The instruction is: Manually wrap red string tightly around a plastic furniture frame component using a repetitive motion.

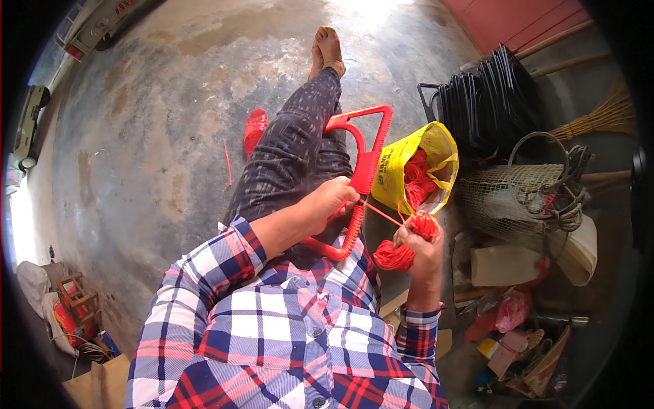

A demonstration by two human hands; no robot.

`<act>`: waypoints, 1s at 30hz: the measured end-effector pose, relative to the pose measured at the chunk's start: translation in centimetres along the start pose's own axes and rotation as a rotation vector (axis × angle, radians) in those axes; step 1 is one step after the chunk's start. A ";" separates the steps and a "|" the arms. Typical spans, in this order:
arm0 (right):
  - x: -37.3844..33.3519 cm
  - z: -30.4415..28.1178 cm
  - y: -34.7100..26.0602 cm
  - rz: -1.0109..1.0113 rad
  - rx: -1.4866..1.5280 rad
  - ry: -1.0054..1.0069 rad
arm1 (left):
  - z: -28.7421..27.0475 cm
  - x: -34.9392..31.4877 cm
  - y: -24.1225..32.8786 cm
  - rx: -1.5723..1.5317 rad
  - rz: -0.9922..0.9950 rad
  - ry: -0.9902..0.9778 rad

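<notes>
Across my lap lies a frame [370,163] wrapped in red cord, with a short dark stretch showing beside my left hand [332,202]. That hand's fingers are closed at the frame's side; just what they pinch is partly hidden. A taut strand of red cord [383,214] runs from there to my right hand [421,242]. My right fingers are wrapped round a bundle of red cord [394,256], which bulges out on both sides of the fist. Near my right hand, a yellow bag [393,163] stands open with more red cord [417,180] inside.
My outstretched legs [283,160] rest on the concrete floor [150,143]. A red shoe [255,131] and a loose red strand [228,162] lie to their left. At the right are stacked black frames [487,99], a straw broom [603,116] and a mesh basket [511,194].
</notes>
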State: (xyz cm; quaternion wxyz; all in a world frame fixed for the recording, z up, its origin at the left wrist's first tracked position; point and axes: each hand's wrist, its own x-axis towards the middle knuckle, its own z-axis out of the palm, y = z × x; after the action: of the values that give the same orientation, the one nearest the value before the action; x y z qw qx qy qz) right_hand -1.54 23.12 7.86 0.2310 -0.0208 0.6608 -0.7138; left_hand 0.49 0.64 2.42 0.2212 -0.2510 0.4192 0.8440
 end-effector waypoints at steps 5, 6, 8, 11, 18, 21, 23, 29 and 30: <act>-0.7 -0.3 1.7 -0.025 0.228 0.180 | -0.7 0.2 -0.5 0.062 0.031 -0.053; 0.0 -1.2 2.8 0.011 0.310 0.231 | 0.1 -0.3 0.2 0.071 0.027 -0.067; 0.3 -3.2 3.5 0.064 0.399 0.224 | 1.3 -1.6 1.4 0.077 0.090 0.076; 0.2 -0.3 0.5 0.006 0.408 0.254 | 0.6 -3.0 1.4 0.928 0.750 0.196; -0.2 4.6 -2.0 -0.316 0.063 -0.322 | 5.7 -8.1 2.6 0.550 0.426 -0.474; -0.8 4.5 1.3 -0.050 0.253 -0.429 | 5.2 -9.6 5.1 0.032 0.387 -0.349; -0.6 2.4 0.8 0.239 0.492 -0.897 | 4.7 -10.2 8.5 -0.023 0.555 -0.299; 3.4 -2.4 3.0 0.109 0.357 -0.145 | 0.6 -9.1 10.9 1.426 1.098 0.078; 4.2 -3.4 3.5 0.177 0.130 -0.189 | 0.9 -9.4 10.5 1.713 1.042 -0.029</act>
State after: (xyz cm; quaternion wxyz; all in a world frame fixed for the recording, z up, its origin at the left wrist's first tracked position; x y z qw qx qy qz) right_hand -5.38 24.67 2.94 0.3554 -0.0146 0.5878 -0.7266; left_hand 1.46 -5.91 14.89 -0.0649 0.2183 0.9404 0.2523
